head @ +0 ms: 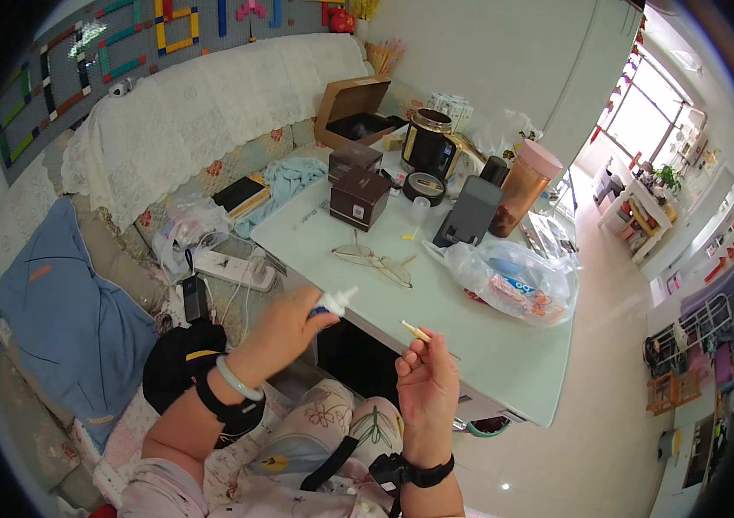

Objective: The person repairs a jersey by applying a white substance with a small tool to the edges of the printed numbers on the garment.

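My left hand (289,330), blurred and wearing a pale bangle at the wrist, grips a small white bottle (336,303) with a blue part. Its tapered nozzle points up and to the right, over the table's near edge. Between the thumb and fingers of my right hand (428,372) is a slim cream-coloured piece (416,331) with a pale tip. A thin line sticks out past the thumb; I cannot tell whether it belongs to that piece. The two held things are apart. Wire-framed eyeglasses (373,260) lie beyond them on the glass-topped table (367,301).
Dark boxes (358,199), a kettle (430,146), a grey phone (469,210) propped upright, a pink-lidded bottle (525,188) and a plastic bag (509,285) stand on the table. A power strip (228,269) and a blue cushion (75,311) are on the sofa at left.
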`<state>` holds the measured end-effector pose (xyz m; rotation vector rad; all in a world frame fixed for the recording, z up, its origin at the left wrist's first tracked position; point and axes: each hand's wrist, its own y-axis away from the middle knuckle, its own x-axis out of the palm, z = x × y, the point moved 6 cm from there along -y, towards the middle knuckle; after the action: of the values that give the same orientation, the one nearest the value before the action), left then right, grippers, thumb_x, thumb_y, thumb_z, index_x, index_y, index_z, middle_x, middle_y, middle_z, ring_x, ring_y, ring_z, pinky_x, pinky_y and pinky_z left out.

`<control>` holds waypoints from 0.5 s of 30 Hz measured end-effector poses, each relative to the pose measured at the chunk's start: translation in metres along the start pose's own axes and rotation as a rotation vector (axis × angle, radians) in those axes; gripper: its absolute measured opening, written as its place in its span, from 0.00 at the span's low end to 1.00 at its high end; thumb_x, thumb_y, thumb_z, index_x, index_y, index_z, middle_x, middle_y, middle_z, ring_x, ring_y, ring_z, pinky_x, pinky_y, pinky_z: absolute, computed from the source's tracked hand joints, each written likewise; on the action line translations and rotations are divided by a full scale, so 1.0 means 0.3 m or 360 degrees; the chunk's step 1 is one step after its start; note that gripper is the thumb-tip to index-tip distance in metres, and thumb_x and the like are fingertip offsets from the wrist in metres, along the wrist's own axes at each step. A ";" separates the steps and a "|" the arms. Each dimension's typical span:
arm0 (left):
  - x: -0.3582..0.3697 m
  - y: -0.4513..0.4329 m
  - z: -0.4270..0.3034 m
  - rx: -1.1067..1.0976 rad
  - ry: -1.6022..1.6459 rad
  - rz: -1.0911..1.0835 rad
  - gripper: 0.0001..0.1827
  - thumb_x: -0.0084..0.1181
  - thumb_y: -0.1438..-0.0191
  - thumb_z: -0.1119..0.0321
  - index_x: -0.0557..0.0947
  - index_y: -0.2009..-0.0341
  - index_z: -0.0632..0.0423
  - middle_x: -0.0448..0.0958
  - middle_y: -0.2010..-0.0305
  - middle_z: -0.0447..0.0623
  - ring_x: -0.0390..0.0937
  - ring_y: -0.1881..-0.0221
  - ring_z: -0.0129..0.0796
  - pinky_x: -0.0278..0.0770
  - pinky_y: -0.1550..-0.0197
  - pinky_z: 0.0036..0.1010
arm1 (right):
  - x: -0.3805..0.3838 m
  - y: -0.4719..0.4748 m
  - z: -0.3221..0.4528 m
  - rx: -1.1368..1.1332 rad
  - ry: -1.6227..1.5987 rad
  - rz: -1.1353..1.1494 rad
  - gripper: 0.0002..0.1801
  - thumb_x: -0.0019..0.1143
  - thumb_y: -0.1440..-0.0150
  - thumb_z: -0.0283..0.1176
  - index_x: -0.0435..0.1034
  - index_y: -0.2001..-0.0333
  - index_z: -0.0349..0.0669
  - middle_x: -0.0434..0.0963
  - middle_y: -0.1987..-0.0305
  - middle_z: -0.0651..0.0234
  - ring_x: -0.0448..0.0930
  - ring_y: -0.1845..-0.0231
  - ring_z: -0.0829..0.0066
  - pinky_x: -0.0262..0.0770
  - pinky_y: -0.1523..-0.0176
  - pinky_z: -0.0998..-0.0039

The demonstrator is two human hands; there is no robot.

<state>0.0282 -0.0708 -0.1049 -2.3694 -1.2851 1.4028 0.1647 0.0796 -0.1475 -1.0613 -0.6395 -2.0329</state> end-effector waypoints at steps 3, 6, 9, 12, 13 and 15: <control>-0.034 -0.080 0.098 -0.0018 -0.0095 0.0071 0.15 0.54 0.44 0.59 0.72 0.63 0.59 0.71 0.67 0.60 0.70 0.65 0.58 0.69 0.63 0.42 | -0.006 0.006 0.016 -0.0021 -0.0002 0.0015 0.13 0.50 0.38 0.33 0.71 0.59 0.31 0.77 0.69 0.66 0.75 0.71 0.77 0.73 0.64 0.77; -0.060 -0.185 0.180 0.0161 -0.0096 0.0195 0.15 0.53 0.44 0.60 0.73 0.62 0.59 0.70 0.65 0.60 0.70 0.63 0.57 0.69 0.61 0.41 | -0.016 0.010 0.022 -0.0024 0.0023 0.0017 0.13 0.50 0.38 0.33 0.71 0.60 0.31 0.77 0.69 0.65 0.75 0.71 0.77 0.72 0.65 0.78; -0.053 -0.295 0.271 0.0131 -0.0167 0.0415 0.14 0.54 0.45 0.62 0.75 0.60 0.60 0.70 0.66 0.58 0.69 0.64 0.54 0.68 0.58 0.37 | -0.021 0.010 0.022 -0.0036 0.0106 0.0025 0.13 0.48 0.37 0.34 0.71 0.59 0.34 0.76 0.71 0.70 0.74 0.71 0.79 0.71 0.68 0.78; -0.057 -0.382 0.336 -0.0015 -0.0179 0.0677 0.14 0.55 0.46 0.62 0.76 0.62 0.60 0.73 0.66 0.57 0.71 0.63 0.50 0.69 0.58 0.35 | -0.027 0.014 0.020 -0.0026 0.0039 0.0027 0.12 0.50 0.38 0.32 0.71 0.60 0.32 0.77 0.70 0.66 0.75 0.71 0.77 0.71 0.66 0.78; -0.050 -0.396 0.357 -0.0051 -0.0175 0.0697 0.14 0.55 0.46 0.62 0.76 0.62 0.60 0.74 0.66 0.56 0.72 0.63 0.47 0.69 0.58 0.34 | -0.030 0.014 0.021 -0.0023 0.0028 0.0029 0.12 0.50 0.38 0.32 0.71 0.60 0.32 0.77 0.70 0.66 0.75 0.71 0.77 0.71 0.66 0.77; -0.032 -0.419 0.379 -0.0119 -0.0158 0.0741 0.15 0.56 0.47 0.62 0.77 0.62 0.60 0.77 0.65 0.54 0.73 0.61 0.42 0.70 0.58 0.32 | -0.039 0.013 0.024 -0.0021 0.0009 0.0025 0.12 0.49 0.38 0.32 0.71 0.60 0.31 0.77 0.71 0.66 0.75 0.72 0.77 0.71 0.66 0.77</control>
<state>-0.1372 -0.0325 -0.1043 -2.8090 -0.8439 1.6265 0.1758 0.0868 -0.1531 -1.0646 -0.6140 -2.0284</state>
